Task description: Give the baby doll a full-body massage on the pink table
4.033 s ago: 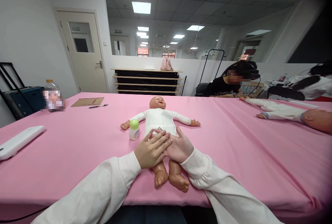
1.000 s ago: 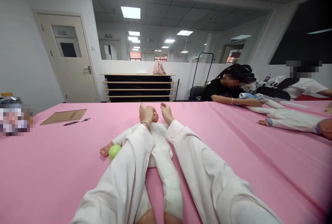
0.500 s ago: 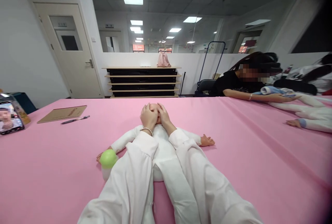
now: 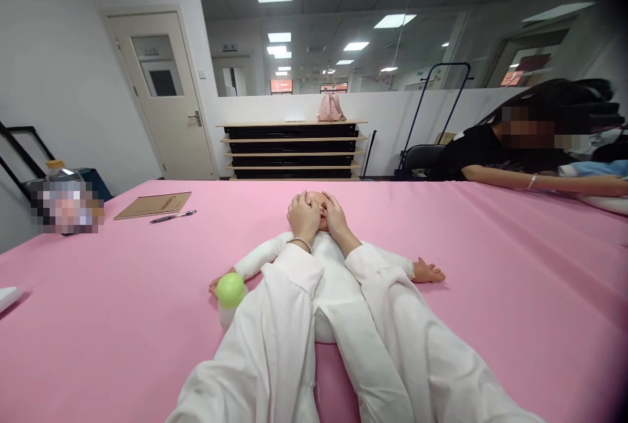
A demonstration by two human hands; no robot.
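Note:
A baby doll [image 4: 338,279] in a white suit lies on its back on the pink-covered table, head away from me and arms spread. My left hand [image 4: 303,217] lies over the left side of its head [image 4: 316,198], fingers slightly apart and bent along the curve. On the other side my right hand [image 4: 338,215] rests against the face, its fingers stretched along the cheek. Between the hands, part of the doll's face shows. Beside my left sleeve stands a small container with a green rounded top [image 4: 231,290], near one doll hand.
A brown notebook [image 4: 152,205] and a pen [image 4: 173,216] lie at the far left. Behind them stands a bottle with a yellow cap [image 4: 56,165]. A white object [image 4: 8,297] shows at the left edge. Another person [image 4: 490,148] leans over the table at right.
My view has turned left, so everything sits farther right. My hands have parted slightly, and more of the doll's face shows between them. Both remain on its head.

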